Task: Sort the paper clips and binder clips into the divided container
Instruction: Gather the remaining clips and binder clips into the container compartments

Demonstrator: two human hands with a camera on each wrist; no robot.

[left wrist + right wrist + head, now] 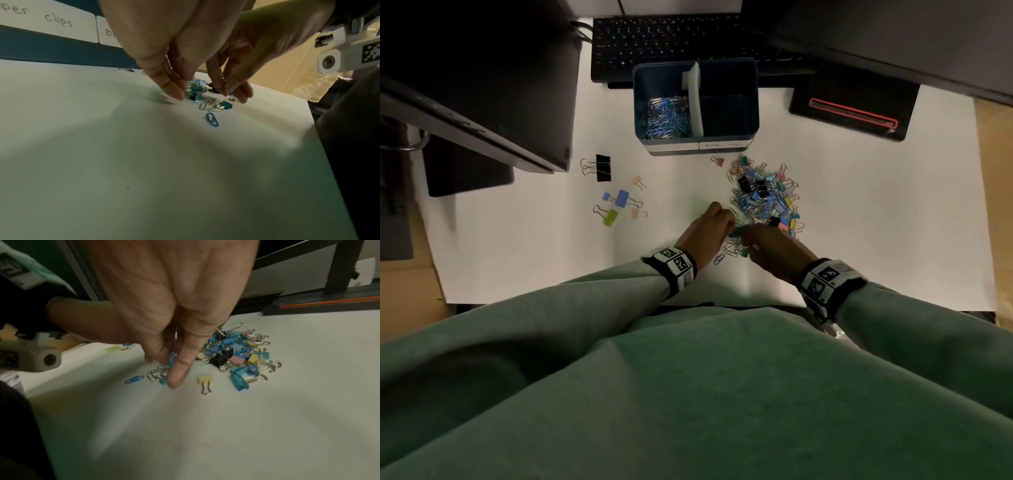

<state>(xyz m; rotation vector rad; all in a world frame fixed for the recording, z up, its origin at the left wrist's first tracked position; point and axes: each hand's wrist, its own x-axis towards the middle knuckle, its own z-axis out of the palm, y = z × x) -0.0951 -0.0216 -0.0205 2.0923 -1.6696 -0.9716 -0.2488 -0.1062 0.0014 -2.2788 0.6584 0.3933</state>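
The blue divided container (751, 102) stands at the back of the white table; its left compartment holds paper clips (667, 116) and its right one looks dark. A mixed pile of binder clips and paper clips (767, 195) lies in front of it. Both hands work at the pile's near edge. My left hand (179, 92) reaches down with fairly straight fingers, tips on the table beside a teal binder clip (195, 91). My right hand (168, 368) pinches a small blue clip (171, 359) between thumb and fingers. A blue paper clip (134, 379) lies loose nearby.
Several larger binder clips (619, 202) and a black one (603, 168) lie apart on the left of the table. A keyboard (671, 37) sits behind the container, a black case with a red zip (856, 109) at the right, and monitors overhang both back corners.
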